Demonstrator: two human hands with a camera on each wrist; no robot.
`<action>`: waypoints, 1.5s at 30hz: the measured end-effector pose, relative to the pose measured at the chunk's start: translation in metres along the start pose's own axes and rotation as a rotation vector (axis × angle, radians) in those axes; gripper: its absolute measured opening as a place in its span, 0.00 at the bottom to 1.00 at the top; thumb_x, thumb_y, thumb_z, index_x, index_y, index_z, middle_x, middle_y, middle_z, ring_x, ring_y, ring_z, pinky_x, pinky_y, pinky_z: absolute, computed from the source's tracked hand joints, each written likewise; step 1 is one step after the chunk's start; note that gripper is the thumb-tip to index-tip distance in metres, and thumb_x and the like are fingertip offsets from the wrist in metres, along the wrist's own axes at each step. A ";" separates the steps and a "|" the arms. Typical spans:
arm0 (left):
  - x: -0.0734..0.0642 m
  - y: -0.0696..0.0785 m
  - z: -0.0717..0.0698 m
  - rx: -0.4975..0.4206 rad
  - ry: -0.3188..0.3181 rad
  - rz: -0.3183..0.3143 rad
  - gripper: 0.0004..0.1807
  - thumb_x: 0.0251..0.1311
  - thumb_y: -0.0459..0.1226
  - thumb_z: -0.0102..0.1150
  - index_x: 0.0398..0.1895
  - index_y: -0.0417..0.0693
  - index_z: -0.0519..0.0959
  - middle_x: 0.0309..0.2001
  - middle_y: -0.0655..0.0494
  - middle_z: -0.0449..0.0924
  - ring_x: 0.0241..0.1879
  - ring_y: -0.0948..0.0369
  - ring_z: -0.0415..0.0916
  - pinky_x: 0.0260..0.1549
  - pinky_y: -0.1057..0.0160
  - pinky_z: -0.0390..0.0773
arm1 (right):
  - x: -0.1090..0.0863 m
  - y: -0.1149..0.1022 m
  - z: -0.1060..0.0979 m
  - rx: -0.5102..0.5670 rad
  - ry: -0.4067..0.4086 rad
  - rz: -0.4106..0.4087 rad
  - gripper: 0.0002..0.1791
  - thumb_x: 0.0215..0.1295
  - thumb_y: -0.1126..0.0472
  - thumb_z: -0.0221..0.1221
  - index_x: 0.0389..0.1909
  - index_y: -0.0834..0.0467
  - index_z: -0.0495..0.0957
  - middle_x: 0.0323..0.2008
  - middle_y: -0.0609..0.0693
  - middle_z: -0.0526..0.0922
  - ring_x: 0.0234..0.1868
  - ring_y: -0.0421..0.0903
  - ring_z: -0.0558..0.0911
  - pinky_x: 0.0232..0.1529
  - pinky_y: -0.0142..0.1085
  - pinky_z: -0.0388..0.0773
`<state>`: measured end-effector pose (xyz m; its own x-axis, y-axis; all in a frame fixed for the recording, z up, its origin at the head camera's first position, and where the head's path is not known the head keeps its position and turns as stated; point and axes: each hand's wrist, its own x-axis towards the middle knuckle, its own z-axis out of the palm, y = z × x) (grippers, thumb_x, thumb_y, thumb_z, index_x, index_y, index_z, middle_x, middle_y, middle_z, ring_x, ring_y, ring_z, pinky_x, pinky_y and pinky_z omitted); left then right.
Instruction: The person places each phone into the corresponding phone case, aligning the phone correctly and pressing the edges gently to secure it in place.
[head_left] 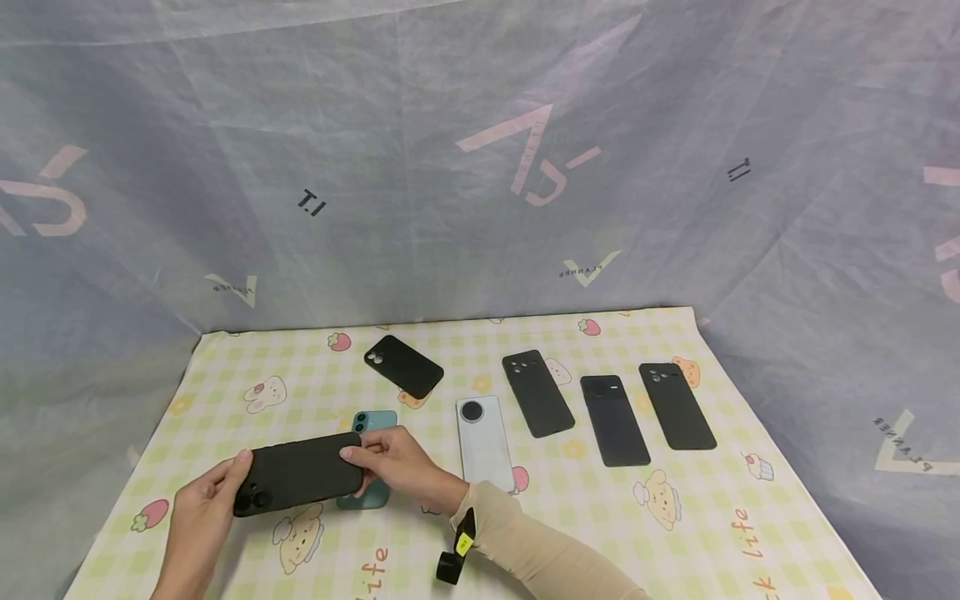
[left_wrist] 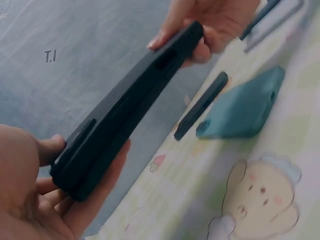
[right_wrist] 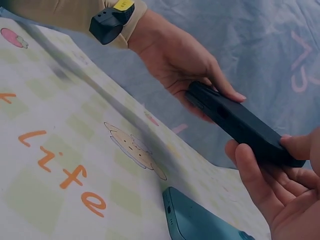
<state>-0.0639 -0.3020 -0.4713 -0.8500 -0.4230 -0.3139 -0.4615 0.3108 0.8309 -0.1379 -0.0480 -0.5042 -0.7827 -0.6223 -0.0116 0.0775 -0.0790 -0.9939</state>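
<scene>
Both hands hold a black phone case (head_left: pixel 300 473) sideways above the tablecloth. Dark round camera rings show at its lower left corner. Its side looks thick and layered in the left wrist view; I cannot tell whether a phone sits inside. The left hand (head_left: pixel 197 508) grips the camera end, thumb on the back and fingers beneath. At the opposite end, the right hand (head_left: pixel 405 468) pinches with its thumb on the back. A teal phone (left_wrist: pixel 247 112) lies back up on the cloth below, partly hidden by the case and the right hand in the head view.
Another black phone case (head_left: pixel 405 367) lies behind. To the right are a white phone (head_left: pixel 486 450) with a round camera, a black case (head_left: pixel 538 396), a dark phone (head_left: pixel 617 425) and another black case (head_left: pixel 678 408). Grey cloth (head_left: pixel 420 208) walls the table's back and sides.
</scene>
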 end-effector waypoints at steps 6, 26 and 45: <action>-0.001 -0.001 -0.001 0.111 -0.004 0.084 0.45 0.82 0.65 0.36 0.79 0.35 0.68 0.79 0.31 0.62 0.79 0.34 0.58 0.70 0.33 0.64 | 0.000 -0.001 0.000 -0.017 -0.001 -0.014 0.16 0.79 0.59 0.63 0.37 0.69 0.85 0.23 0.49 0.86 0.23 0.38 0.85 0.40 0.35 0.89; -0.002 -0.002 -0.003 0.029 0.028 0.046 0.45 0.79 0.66 0.45 0.77 0.37 0.72 0.77 0.34 0.65 0.79 0.35 0.56 0.73 0.31 0.62 | -0.001 -0.006 0.004 -0.015 0.022 0.017 0.13 0.79 0.60 0.64 0.44 0.68 0.88 0.28 0.62 0.88 0.23 0.40 0.85 0.38 0.41 0.90; 0.001 -0.005 -0.005 -0.101 -0.057 0.002 0.50 0.76 0.67 0.50 0.80 0.33 0.65 0.83 0.35 0.56 0.82 0.37 0.49 0.78 0.34 0.54 | 0.000 -0.007 0.002 -0.027 -0.002 0.021 0.15 0.79 0.59 0.64 0.40 0.70 0.87 0.23 0.53 0.85 0.23 0.39 0.85 0.37 0.32 0.87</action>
<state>-0.0611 -0.3079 -0.4733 -0.8653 -0.3728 -0.3350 -0.4340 0.2229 0.8729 -0.1376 -0.0490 -0.4966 -0.7798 -0.6252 -0.0320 0.0769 -0.0450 -0.9960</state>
